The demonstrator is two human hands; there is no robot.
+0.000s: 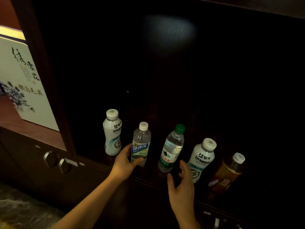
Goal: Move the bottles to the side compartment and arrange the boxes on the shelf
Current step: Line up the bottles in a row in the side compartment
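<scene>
On the dark shelf (pixel 99 163) of the wide compartment, five bottles stand in a row close to its front edge. The clear bottle with the blue label (pixel 141 144) is second from the left, and the left hand (pixel 125 162) grips it low on the body, thumb across the front and fingers curled behind. Whether its base has left the shelf I cannot tell. Just beside it to the left stands a white drink bottle (pixel 112 134). To its right is the green-capped water bottle (pixel 171 149), then a second white bottle (pixel 202 160), and last an amber tea bottle (pixel 228 172).

The right hand (pixel 181 184) is open and holds nothing. Its fingers are spread and its thumb is out, just below and between the green-capped bottle and the second white one, near both but not clearly touching either.

Beyond the upright divider (pixel 54 96), the lit compartment on the left holds a pale box with calligraphy (pixel 24 83), standing on its own lower board. Two round metal knobs (pixel 57 162) sit on the cabinet front below.

The likely trouble is a knock-over. The bottles stand close together, so a gripped bottle swung sideways could clip the white one on its way left. The low grip leaves the top free to tip. The dim light also makes gaps hard to judge, so the open hand could nudge a neighbour instead of closing cleanly round one bottle.
</scene>
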